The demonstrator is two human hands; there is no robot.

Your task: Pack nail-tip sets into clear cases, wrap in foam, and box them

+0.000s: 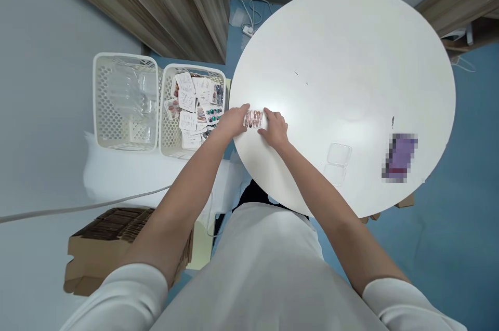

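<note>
Holding nail set (pixel 253 119) at opposite ends: left hand (pixel 233 121), right hand (pixel 276 130), both outstretched, thumbs on near side.

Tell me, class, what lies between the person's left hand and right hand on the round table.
In the head view, a small card with two rows of nail-shaped pieces lies between the left hand and right hand.

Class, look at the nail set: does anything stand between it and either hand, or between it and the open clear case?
Nothing visible separates the nail set from the left hand or the right hand, both at its edges. Toward the clear case, the right hand itself lies between; no other obstacle shows.
</note>
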